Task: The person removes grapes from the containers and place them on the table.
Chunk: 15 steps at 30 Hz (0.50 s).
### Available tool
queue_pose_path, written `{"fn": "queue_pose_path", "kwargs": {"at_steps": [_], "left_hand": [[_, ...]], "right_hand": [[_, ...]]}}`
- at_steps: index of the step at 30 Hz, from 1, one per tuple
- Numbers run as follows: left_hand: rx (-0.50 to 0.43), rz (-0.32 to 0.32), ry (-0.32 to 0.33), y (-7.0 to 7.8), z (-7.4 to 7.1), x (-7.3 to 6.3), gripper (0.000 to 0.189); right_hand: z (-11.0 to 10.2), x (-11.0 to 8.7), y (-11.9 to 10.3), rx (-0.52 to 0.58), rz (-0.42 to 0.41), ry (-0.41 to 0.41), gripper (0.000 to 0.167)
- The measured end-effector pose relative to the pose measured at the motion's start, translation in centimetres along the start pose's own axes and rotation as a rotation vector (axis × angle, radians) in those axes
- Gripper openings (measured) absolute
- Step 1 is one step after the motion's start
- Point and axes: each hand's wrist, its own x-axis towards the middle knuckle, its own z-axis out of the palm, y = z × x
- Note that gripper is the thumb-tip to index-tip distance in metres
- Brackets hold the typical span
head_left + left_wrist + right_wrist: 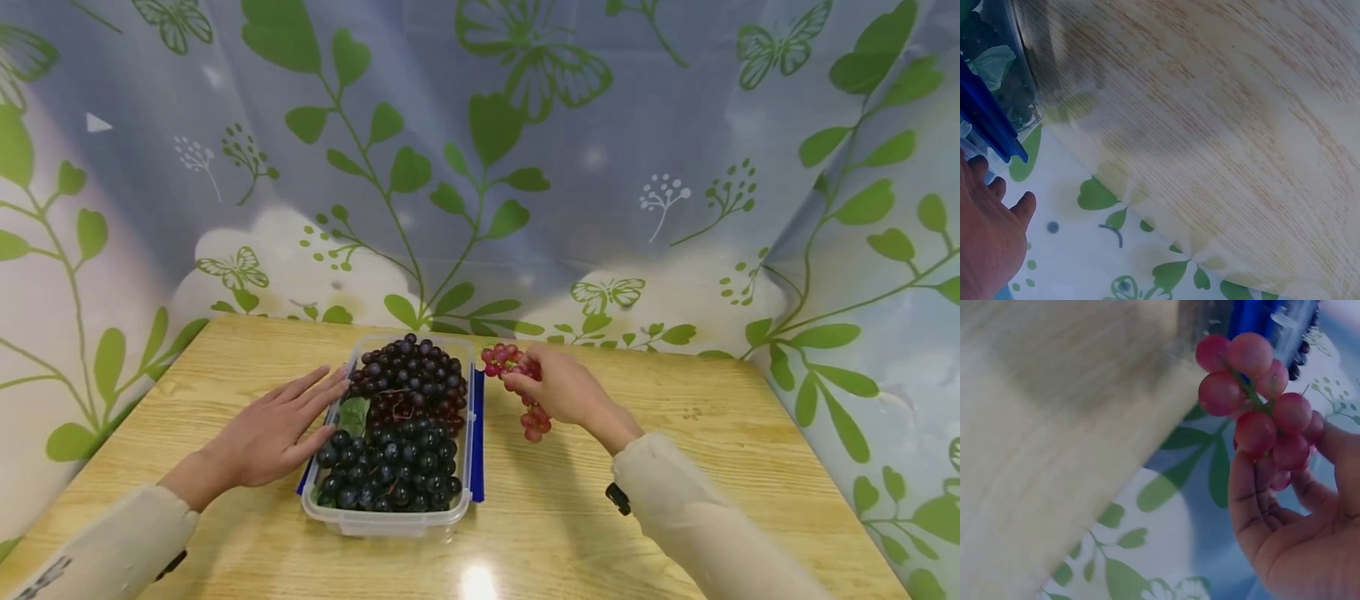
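Note:
My right hand (pixel 566 387) pinches a small bunch of red grapes (pixel 536 423) just right of a clear plastic container (pixel 405 523). In the right wrist view the fingers and thumb curl round the lower grapes of that bunch, and its green stem shows. Dark grapes (pixel 390 467) fill the container's near part, with smaller dark grapes (pixel 420 367) at the far end and reddish ones between. A green leaf (pixel 352 414) lies at its left side. With fingers spread and fairly straight, my left hand (pixel 262 437) rests at the container's left rim.
Blue locking flaps (pixel 477 437) hang along the container's sides. The wooden table (pixel 675 483) ends at the back against a patterned cloth (pixel 637 208) with green leaves and butterflies, which also closes off the left and right sides.

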Motion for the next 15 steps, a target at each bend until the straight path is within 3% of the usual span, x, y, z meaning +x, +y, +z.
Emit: {"fn": "queue_pose_path", "kwargs": {"at_steps": [4,15], "left_hand": [[-0.001,-0.001,0.004,0.1,-0.1,0.1,0.059],[-0.004,-0.002,0.020,0.0,0.1,-0.1,0.059]], "right_hand": [[1.7,-0.1,0.9,-0.015,0.077,0.002,0.028],[5.3,-0.5,1.2,0.021,0.187,-0.014,0.032]]}}
